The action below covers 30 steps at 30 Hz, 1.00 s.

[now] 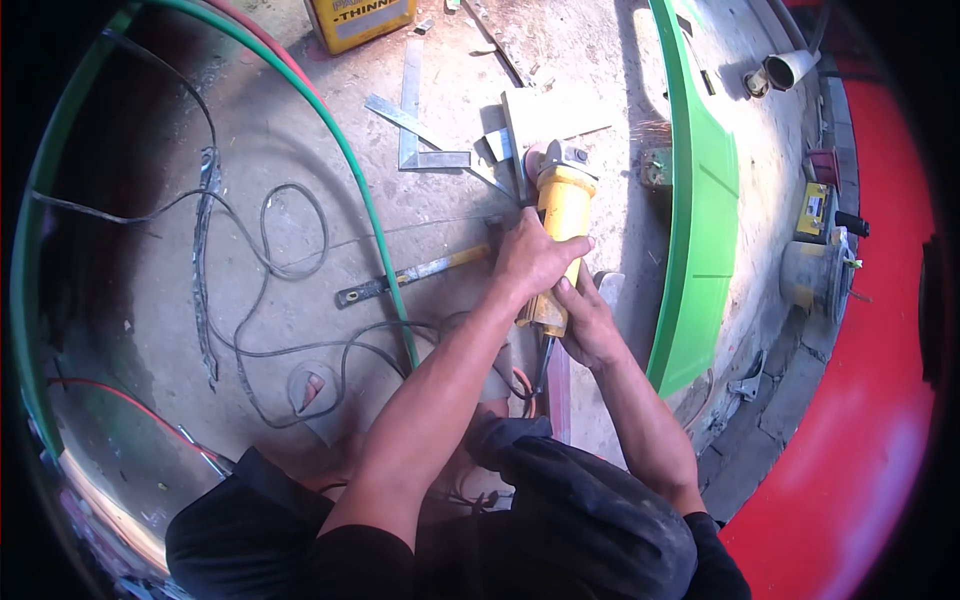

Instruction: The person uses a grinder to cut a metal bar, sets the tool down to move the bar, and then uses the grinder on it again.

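Both my hands are wrapped round a yellow angle grinder. My left hand grips the body from the left, and my right hand holds the rear end near the cord. The grinder's disc sits at the edge of a thin metal piece on the floor; contact is hard to make out. A few orange sparks show to the right of the head. Left of the grinder lie a metal square and a long tool with a black and yellow grip.
A green hose and black cables cross the floor on the left. On the right stands a green panel, with a red surface beyond it. A yellow thinner can is at the top.
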### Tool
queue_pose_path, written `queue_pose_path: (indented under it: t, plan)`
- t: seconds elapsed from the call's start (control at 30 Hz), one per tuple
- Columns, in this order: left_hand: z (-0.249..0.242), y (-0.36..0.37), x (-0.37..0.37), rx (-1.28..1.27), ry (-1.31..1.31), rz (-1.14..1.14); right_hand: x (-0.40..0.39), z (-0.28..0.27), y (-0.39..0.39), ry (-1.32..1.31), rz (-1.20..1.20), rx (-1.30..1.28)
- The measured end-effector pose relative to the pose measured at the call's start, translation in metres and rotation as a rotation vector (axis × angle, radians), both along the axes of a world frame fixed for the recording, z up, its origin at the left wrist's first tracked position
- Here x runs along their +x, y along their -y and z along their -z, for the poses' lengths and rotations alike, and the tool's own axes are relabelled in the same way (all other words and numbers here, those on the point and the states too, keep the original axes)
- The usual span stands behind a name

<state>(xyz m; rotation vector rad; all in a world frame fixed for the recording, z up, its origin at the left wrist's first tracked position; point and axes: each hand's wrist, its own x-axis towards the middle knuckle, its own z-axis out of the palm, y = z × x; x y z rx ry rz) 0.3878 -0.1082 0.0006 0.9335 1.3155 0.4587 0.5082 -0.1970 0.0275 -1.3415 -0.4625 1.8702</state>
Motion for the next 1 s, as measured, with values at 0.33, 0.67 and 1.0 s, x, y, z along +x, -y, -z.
queue_pose_path:
  t: [0.33, 0.67, 1.0]
  plan:
    - [-0.002, 0.001, 0.000, -0.009, 0.004, 0.003, 0.000, -0.005, 0.000, -0.026, 0.016, -0.019]
    - [0.004, -0.002, -0.002, -0.007, 0.029, -0.001, -0.005, -0.005, -0.002, 0.000, 0.015, -0.009]
    - [0.003, -0.003, -0.006, -0.005, 0.046, -0.006, -0.011, -0.015, -0.007, 0.001, 0.011, -0.025]
